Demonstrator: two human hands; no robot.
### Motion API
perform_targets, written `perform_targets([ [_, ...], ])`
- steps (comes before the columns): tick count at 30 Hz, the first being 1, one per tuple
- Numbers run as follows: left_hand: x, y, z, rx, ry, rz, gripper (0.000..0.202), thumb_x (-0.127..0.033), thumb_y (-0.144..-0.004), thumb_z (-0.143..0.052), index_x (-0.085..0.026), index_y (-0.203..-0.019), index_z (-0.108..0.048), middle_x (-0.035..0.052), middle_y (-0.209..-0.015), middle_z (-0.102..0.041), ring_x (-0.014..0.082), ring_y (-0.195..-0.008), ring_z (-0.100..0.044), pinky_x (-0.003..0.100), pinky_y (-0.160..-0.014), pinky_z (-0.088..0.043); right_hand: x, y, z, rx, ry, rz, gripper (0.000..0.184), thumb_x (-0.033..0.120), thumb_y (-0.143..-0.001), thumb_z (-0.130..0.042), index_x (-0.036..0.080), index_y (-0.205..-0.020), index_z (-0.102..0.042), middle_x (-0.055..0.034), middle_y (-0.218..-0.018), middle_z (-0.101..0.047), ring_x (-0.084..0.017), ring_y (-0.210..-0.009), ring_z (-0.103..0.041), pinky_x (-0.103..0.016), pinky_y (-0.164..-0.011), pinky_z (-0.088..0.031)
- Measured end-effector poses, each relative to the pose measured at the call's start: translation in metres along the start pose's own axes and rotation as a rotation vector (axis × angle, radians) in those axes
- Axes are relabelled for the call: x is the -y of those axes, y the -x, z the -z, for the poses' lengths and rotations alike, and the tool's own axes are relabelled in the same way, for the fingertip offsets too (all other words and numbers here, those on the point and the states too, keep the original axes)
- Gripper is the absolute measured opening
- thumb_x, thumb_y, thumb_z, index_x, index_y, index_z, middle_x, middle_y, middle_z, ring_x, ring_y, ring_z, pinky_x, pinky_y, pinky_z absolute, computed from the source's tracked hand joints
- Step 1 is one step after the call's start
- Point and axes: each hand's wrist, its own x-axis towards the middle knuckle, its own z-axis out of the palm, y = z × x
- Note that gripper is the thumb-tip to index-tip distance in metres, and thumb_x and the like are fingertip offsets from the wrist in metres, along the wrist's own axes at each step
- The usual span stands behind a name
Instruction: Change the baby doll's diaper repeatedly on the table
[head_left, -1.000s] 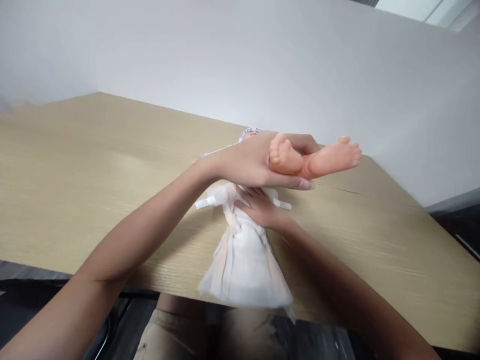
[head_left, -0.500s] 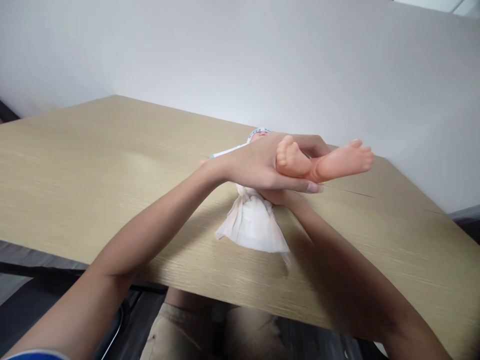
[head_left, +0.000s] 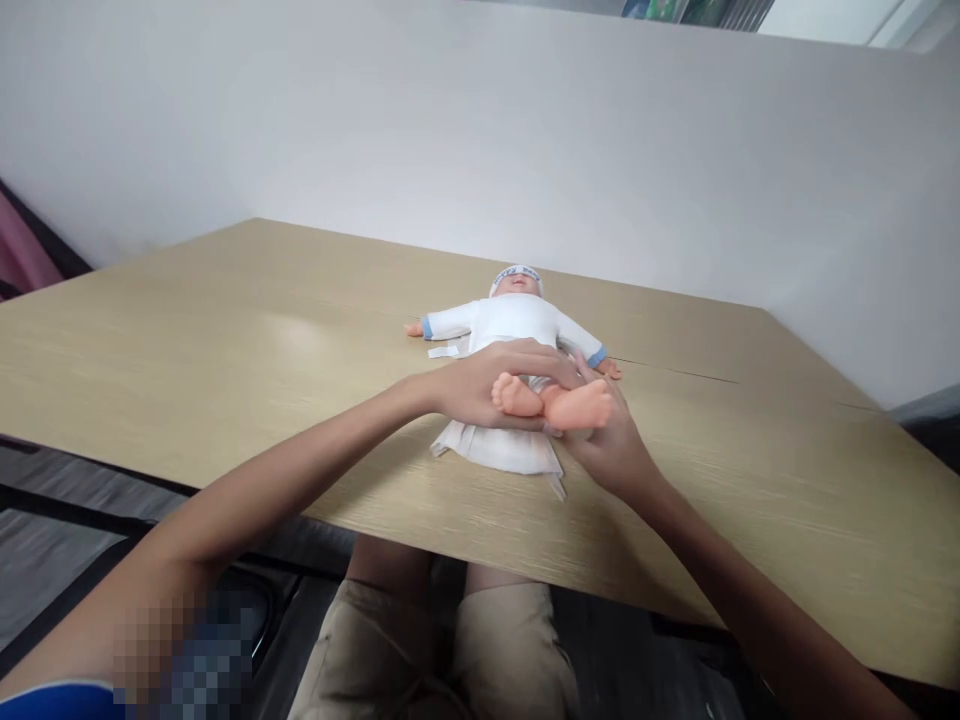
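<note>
A baby doll [head_left: 514, 318] in a white top with blue cuffs lies on its back on the table, head away from me, wearing a white headband with blue lettering. My left hand [head_left: 487, 385] is closed round its legs from the left, and the bare feet point towards me. Against the leg and foot on the other side, my right hand [head_left: 611, 450] is closed, its fingers partly hidden behind the foot. A white diaper [head_left: 495, 448] lies spread under the doll, its front end fanned out towards me. One diaper tab [head_left: 444, 351] sticks out at the left of the doll's waist.
The light wooden table [head_left: 225, 370] reaches to a pale wall [head_left: 375, 130]. A thin seam runs across its top. Below the near edge are my knees in beige shorts [head_left: 360, 650] and a dark chair part. Something pink [head_left: 26, 245] shows at the far left.
The doll's legs have come down and to the left, so its torso and arms show. My right hand has moved from underneath to the right side of the legs. The view has shifted.
</note>
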Motion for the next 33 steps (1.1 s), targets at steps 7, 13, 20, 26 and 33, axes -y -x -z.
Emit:
perform_targets([
  [7,-0.011,0.029,0.001,0.028,-0.181,0.054,0.044,-0.042,-0.096,-0.080,-0.027,-0.136,-0.073,0.0129,-0.136,-0.077,0.0328,-0.127,-0.071,0.052,-0.112,-0.058,0.030,-0.001,0.008,0.033,-0.033,0.249,0.074,0.026,-0.106,-0.054,0.024,-0.177,-0.037,-0.0114,-0.167,-0.062,-0.032,-0.153,-0.059,-0.058,-0.133,-0.042],
  [13,-0.003,0.083,0.027,0.182,-0.287,0.125,0.034,-0.035,-0.098,-0.075,-0.026,-0.130,-0.080,0.0149,-0.133,-0.081,0.0345,-0.135,-0.071,0.056,-0.118,-0.057,-0.011,0.022,0.014,0.276,0.023,0.397,0.053,0.022,-0.105,-0.043,0.027,-0.150,-0.071,-0.0065,-0.154,-0.073,-0.028,-0.149,-0.063,-0.058,-0.132,-0.042],
  [20,0.023,0.125,0.015,0.306,-0.421,0.142,0.059,-0.013,-0.101,-0.060,-0.026,-0.158,-0.066,0.0155,-0.161,-0.068,0.0342,-0.161,-0.054,0.060,-0.131,-0.045,-0.030,0.033,0.012,0.333,0.045,0.372,0.052,0.014,-0.107,-0.042,0.026,-0.145,-0.075,-0.0072,-0.155,-0.074,-0.026,-0.154,-0.060,-0.053,-0.128,-0.047],
  [26,0.025,0.128,0.016,0.392,-0.499,0.137,0.073,-0.004,-0.094,-0.066,-0.028,-0.162,-0.060,0.0114,-0.165,-0.065,0.0319,-0.163,-0.051,0.051,-0.131,-0.044,-0.035,0.027,0.015,0.342,-0.084,0.351,0.050,0.013,-0.110,-0.048,0.031,-0.149,-0.073,-0.0058,-0.154,-0.074,-0.027,-0.150,-0.065,-0.053,-0.124,-0.053],
  [33,0.017,0.120,0.025,0.436,-0.410,0.221,0.058,-0.008,-0.101,-0.057,-0.030,-0.154,-0.066,0.0070,-0.163,-0.067,0.0273,-0.162,-0.050,0.046,-0.131,-0.042,-0.017,0.019,0.016,0.310,-0.130,0.139,0.036,0.027,-0.115,-0.049,0.029,-0.143,-0.071,-0.0041,-0.139,-0.082,-0.027,-0.129,-0.077,-0.066,-0.139,-0.029],
])
